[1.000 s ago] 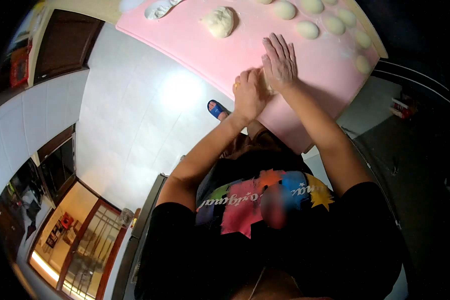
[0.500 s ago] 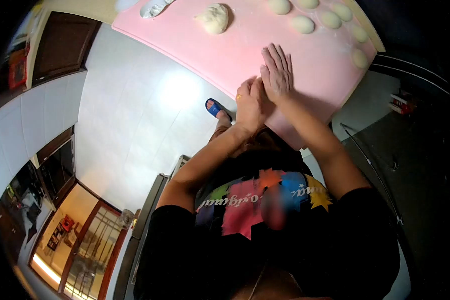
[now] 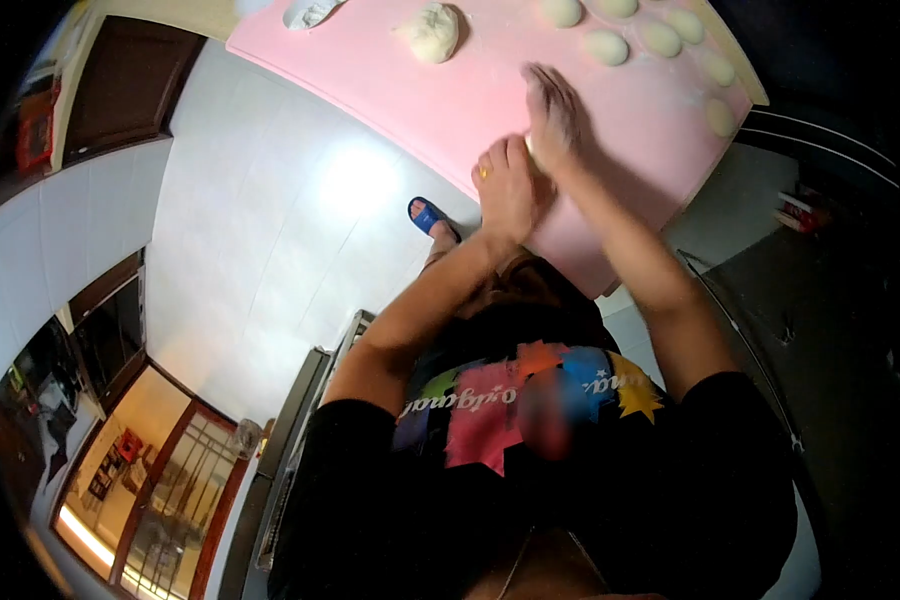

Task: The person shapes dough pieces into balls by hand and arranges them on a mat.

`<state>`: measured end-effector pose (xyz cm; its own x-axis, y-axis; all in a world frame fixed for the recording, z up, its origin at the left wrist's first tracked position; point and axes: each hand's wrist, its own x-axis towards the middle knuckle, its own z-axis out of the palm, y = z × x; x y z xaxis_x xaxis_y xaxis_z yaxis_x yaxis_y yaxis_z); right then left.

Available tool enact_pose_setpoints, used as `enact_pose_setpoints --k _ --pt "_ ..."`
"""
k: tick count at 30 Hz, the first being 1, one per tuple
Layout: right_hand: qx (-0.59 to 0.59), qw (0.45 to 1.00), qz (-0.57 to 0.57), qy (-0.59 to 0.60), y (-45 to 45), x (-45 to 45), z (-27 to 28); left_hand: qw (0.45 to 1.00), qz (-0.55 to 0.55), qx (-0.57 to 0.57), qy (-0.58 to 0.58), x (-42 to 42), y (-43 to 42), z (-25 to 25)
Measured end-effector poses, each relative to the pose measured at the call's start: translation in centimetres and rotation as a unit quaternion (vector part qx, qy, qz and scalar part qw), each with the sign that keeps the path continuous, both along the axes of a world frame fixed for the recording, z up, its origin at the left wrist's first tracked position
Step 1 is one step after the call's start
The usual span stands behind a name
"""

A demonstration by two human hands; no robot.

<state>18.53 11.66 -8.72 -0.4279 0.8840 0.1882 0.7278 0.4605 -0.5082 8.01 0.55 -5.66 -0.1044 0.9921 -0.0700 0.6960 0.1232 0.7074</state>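
My left hand [image 3: 506,186], with a ring on one finger, is curled at the near part of the pink mat [image 3: 390,105]. Between it and my right hand a small pale bit of a dough piece [image 3: 530,147] shows; most of it is hidden. My right hand [image 3: 555,118] stands tilted on its edge against the dough, fingers stretched out and slightly blurred. Farther up the mat sits a larger lump of dough [image 3: 431,34]. Several smooth dough balls [image 3: 606,47] lie at the upper right.
A metal scoop [image 3: 310,11] with white contents is at the mat's top left. The table edge [image 3: 735,50] runs along the right. Below are a pale tiled floor [image 3: 260,200], my foot in a blue slipper [image 3: 425,216], and a dark appliance-like unit [image 3: 295,440] at lower left.
My right hand has turned from lying flat, palm down, to tilted on its edge. My left hand has shifted slightly right, and a bit of dough now shows between the hands.
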Motion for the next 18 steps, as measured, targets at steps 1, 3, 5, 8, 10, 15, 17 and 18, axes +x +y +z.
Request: enact_pose_setpoints --k 1,3,5,8,10,15,17,18 --pt "0.013 0.998 -0.065 -0.024 -3.1 0.2 -0.8 1.000 -0.001 0.001 -0.002 0.0 -1.1 0.1" --pt "0.034 0.991 -0.114 -0.069 -6.2 0.8 -1.5 0.998 -0.033 0.048 -0.019 -0.6 -2.9 0.4" --pt "0.044 0.993 -0.078 -0.083 -3.8 0.2 0.7 0.997 -0.042 0.027 -0.066 -2.1 -1.4 -0.4" --pt "0.075 0.990 -0.029 -0.115 0.0 0.0 0.5 0.996 -0.049 -0.001 -0.074 -3.6 2.2 0.5" --pt "0.109 0.989 0.009 -0.103 2.4 -0.2 -0.1 0.996 -0.037 -0.077 -0.005 -3.9 4.6 1.5" --pt "0.106 0.982 0.062 -0.147 4.3 -1.3 -1.4 0.993 -0.016 -0.108 0.038 -1.8 5.0 0.3" --pt "0.008 0.999 0.032 0.005 2.1 -1.2 -0.9 0.995 0.024 -0.090 0.021 -0.4 3.1 0.9" --pt "0.003 0.999 -0.010 0.044 0.3 -1.1 -0.2 0.998 0.021 -0.054 0.028 0.1 1.4 -0.3"
